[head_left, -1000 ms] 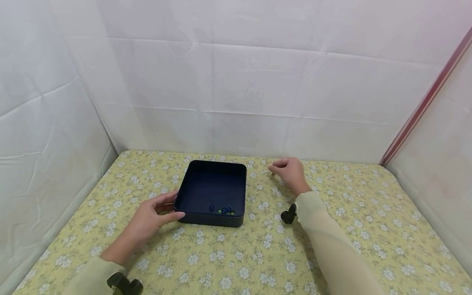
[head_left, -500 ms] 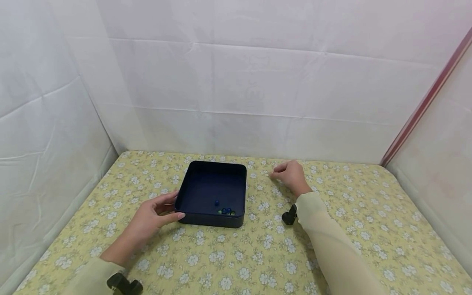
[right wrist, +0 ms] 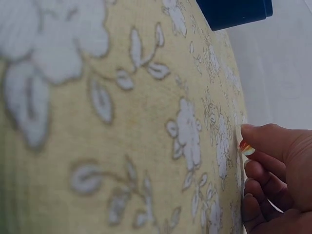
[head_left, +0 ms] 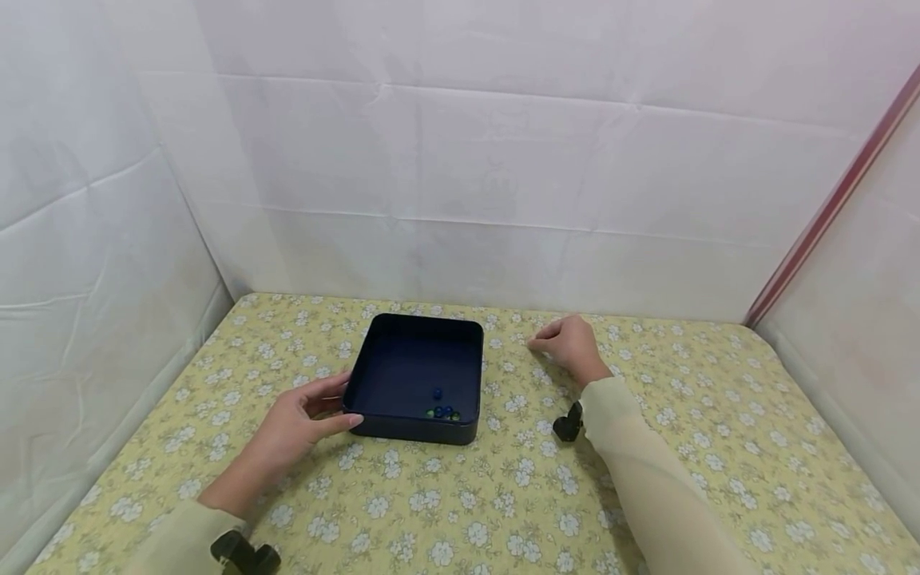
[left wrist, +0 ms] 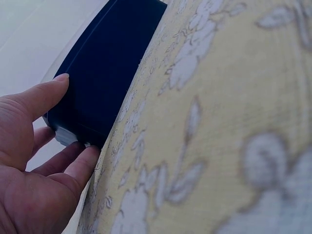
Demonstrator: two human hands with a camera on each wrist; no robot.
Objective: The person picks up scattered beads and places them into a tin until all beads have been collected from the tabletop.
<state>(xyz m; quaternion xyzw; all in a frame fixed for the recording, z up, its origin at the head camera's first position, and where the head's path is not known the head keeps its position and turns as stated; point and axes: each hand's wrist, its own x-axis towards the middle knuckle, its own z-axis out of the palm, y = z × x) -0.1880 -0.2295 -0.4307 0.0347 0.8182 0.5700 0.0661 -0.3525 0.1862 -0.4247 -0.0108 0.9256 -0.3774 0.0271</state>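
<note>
A dark navy square box (head_left: 413,429), open at the top, stands on the flowered cloth. My left hand (head_left: 291,423) holds its near left corner. In the left wrist view the thumb (left wrist: 51,95) lies on one wall, and the fingers reach round the corner. Inside the box a blue marble (head_left: 438,394) sits just behind several blue and green marbles (head_left: 449,411) at the front right. To the right of the box, my right hand (head_left: 571,345) is down at the cloth. It pinches a small orange, yellow and whitish marble (right wrist: 247,147) between thumb and forefinger.
A yellow cloth with white flowers (head_left: 431,511) covers the table. White sheeting (head_left: 460,184) hangs behind and at both sides, with a red strip (head_left: 834,208) at the right corner. Black wrist cameras (head_left: 568,423) sit at both cuffs.
The loose blue marble in the box has rolled to the right, up to the others. My right hand has lowered slightly toward the cloth. The left hand stays on the box corner.
</note>
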